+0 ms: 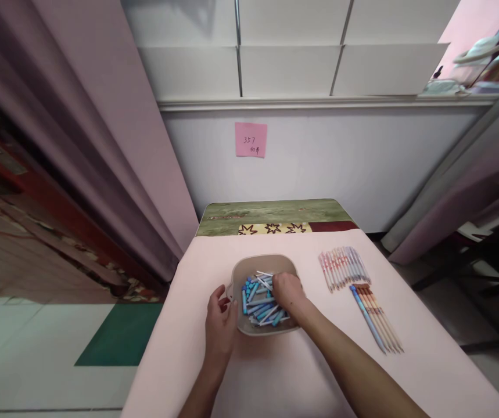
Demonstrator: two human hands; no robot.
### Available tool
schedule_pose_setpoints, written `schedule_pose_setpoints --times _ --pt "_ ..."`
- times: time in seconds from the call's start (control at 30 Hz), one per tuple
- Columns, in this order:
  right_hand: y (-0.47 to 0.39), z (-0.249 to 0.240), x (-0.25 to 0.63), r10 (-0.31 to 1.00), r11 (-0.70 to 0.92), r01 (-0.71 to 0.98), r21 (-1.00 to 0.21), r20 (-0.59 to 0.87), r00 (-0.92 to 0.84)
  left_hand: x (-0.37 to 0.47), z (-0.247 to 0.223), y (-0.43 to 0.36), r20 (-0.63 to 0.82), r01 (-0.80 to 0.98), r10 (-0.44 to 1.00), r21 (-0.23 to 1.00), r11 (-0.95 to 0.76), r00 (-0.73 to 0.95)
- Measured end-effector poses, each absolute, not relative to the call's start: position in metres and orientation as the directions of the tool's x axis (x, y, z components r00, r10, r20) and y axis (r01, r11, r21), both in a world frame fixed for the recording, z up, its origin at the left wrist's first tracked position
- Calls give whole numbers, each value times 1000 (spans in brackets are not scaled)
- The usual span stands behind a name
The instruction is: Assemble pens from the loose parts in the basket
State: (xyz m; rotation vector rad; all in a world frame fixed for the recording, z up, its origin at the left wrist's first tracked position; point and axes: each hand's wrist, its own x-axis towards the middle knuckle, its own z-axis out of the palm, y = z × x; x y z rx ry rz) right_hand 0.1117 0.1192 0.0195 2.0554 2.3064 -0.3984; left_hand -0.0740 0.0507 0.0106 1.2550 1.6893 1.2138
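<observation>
A beige basket (266,332) stands on the pink-covered table, holding many blue caps and short tubes (261,302) with thin white sticks among them. My left hand (221,325) is at the basket's left handle, fingers curled around its edge. Inside the basket, at the right, my right hand (287,290) has its fingers pressed together over the pieces; what they hold, if anything, is hidden. To the right lies a row of slim pens with clear caps (344,268). Below it are several pens with brown tops (380,319) and one with a blue top (368,318).
The pink cloth (197,273) covers most of the table, leaving its green patterned far end (270,210) bare. Behind stands a white wall with a pink note (251,140). A curtain (114,116) hangs at the left, and dark furniture (484,261) stands at the right.
</observation>
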Motion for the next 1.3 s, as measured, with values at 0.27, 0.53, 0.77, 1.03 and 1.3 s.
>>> schedule_pose_setpoints --times 0.27,0.53,0.77,1.03,1.3 --pt "115 32 119 988 67 960 -273 -113 -101 -82 15 50 13 353 954 931 99 -301" --pt "93 37 154 967 96 336 -937 168 192 -79 10 54 120 439 959 898 5 -258" --pt "77 15 152 961 75 370 -926 167 222 -64 10 54 19 423 982 904 63 -186" --pt "49 19 157 968 75 655 -752 214 135 -61 6 25 2 430 992 901 53 -127" --pt "14 23 163 979 74 645 -761 179 99 -58 3 -12 -23 397 996 916 56 -87"
